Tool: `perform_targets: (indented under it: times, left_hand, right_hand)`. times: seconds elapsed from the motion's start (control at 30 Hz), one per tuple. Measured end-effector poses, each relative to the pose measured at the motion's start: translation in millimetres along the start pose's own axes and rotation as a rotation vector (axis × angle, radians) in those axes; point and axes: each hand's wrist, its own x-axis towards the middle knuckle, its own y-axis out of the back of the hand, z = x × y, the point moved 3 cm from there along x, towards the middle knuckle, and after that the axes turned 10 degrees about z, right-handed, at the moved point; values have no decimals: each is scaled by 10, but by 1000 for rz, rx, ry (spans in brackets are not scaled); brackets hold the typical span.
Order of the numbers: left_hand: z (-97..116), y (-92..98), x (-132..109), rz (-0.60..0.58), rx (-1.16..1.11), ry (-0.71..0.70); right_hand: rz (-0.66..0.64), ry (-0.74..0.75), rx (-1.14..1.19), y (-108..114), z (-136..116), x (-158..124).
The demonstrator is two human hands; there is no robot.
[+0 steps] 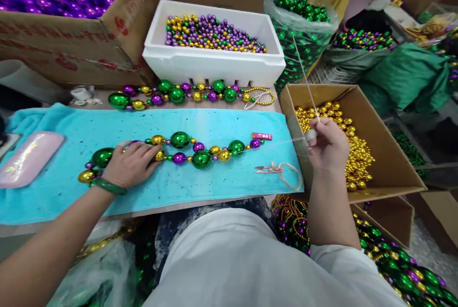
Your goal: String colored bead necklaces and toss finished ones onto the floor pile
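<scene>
A string of large green, gold and purple beads [200,152] lies across a turquoise towel [214,183] on the table. My left hand [130,164] rests flat on the beads near the left end of the string, fingers spread, wearing a green bangle. My right hand [327,142] is raised past the towel's right edge, pinching a long thin needle [306,78] that points up and away, with thread running back to the string. A small pink clip [262,136] sits at the string's right end. Thread snips [269,169] lie on the towel near my right hand.
A finished bead strand [186,93] lies behind the towel. A white foam box [214,61] holds mixed small beads. A cardboard box of gold beads [354,149] stands at right. A pink case [28,159] lies at left. Bags and boxes of beads surround the table.
</scene>
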Motion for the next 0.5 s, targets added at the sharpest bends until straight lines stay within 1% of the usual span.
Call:
perform_targets:
  times: [0.07,0.13,0.2,0.23,0.27,0.3,0.37,0.43,0.5]
  left_hand:
    - [-124,15,96,-20,-22,-32]
    - [-194,40,161,-30,-34,-59]
    - [-161,77,202,-25,-28,-64]
    - [-88,98,216,-15,-18,-60]
    - [28,115,226,1,-4,-56]
    - [188,123,233,24,13,-53]
    - [625,96,246,86,34,-71]
    - [1150,-21,276,139,-15,-121]
    - [1648,-242,336,82,-174,-190]
  right_hand:
    - [-6,-46,-36,59,53,-29]
    - [12,-79,-30,129,83,-52]
    - [27,-105,-14,190,108,-78]
    - [20,-118,-16,205,126,-96]
    - [5,-134,-26,205,149,-119]
    - [-14,-150,-40,191,178,-147]
    - [-47,-178,-62,122,243,-215]
    - [-69,-195,-61,11,297,-290]
    - [-97,-198,-47,-112,319,-358]
